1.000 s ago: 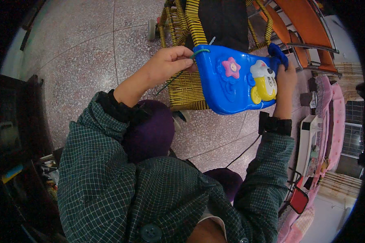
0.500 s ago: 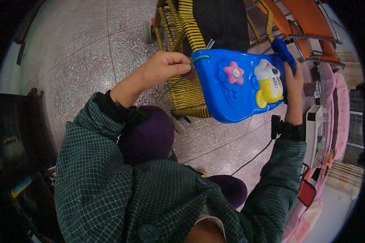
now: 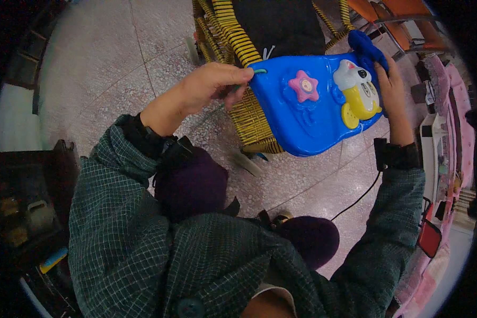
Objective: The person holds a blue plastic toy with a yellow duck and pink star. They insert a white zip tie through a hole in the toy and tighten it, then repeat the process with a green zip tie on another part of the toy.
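Observation:
A blue plastic play tray (image 3: 286, 122) lies across the front of a yellow-and-black woven stroller (image 3: 252, 114). It carries a pink star (image 3: 304, 86) and a yellow-and-white cartoon figure (image 3: 361, 98). At its left corner a green cord (image 3: 260, 71) passes over the rim. My left hand (image 3: 209, 85) pinches the cord close to that corner, its fingers curled; the cord's lower end is mostly hidden by them. On the opposite side, my right hand (image 3: 391, 93) grips the tray's right edge beside a dark blue raised part (image 3: 365, 47).
Black fabric (image 3: 278, 29) covers the stroller's seat, with a white tie near the tray. Orange chairs (image 3: 408, 26) stand at the far right, and pink cloth (image 3: 461, 122) hangs along the right side. Dark furniture (image 3: 26, 201) is at left. A black cable (image 3: 360, 199) runs from my right wrist.
My view has shifted a little, so tray and stroller sit slightly higher. The left hand has come closer to the tray's corner along the cord. My right hand keeps its hold.

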Demonstrator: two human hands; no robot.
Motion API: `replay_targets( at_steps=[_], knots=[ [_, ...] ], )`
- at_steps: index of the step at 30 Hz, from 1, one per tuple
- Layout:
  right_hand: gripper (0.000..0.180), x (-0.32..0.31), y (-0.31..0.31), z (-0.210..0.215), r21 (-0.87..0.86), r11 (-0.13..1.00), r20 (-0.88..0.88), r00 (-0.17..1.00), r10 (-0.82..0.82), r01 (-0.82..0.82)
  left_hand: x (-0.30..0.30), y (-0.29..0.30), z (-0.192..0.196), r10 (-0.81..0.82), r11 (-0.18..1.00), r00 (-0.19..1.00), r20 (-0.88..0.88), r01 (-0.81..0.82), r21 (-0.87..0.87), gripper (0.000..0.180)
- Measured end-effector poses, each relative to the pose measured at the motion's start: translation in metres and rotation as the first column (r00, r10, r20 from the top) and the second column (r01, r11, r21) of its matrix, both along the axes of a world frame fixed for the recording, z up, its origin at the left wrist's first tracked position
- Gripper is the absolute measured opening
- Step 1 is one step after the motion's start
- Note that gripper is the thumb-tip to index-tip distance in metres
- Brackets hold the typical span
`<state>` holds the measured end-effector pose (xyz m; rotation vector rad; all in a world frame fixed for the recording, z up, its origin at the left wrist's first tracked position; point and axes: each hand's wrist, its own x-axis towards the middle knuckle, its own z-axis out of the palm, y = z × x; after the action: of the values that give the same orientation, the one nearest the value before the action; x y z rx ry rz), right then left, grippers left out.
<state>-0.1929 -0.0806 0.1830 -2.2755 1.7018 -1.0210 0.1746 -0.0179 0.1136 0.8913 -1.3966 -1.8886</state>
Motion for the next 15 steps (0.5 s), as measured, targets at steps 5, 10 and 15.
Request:
replay_targets(
  at_steps=[5, 10, 15],
  knots=[
    [0.033, 0.006, 0.002, 0.003, -0.019, 0.997, -0.117, 0.99, -0.076, 0.075, 0.008, 0.001, 0.033, 0.091, 0.996, 0.939, 0.333, -0.078, -0.054, 0.04],
    [0.033, 0.005, -0.007, -0.004, -0.126, 0.989, -0.067, 0.995, 0.068, -0.076, 0.02, -0.002, 0.065, 0.201, 0.975, 0.682, 0.703, -0.07, -0.21, 0.048],
    [0.031, 0.016, -0.015, -0.008, -0.217, 0.975, -0.162, 0.987, 0.002, -0.038, 0.022, -0.014, 0.1, 0.343, 0.705, 0.426, 0.837, 0.473, -0.529, 0.047]
  ],
)
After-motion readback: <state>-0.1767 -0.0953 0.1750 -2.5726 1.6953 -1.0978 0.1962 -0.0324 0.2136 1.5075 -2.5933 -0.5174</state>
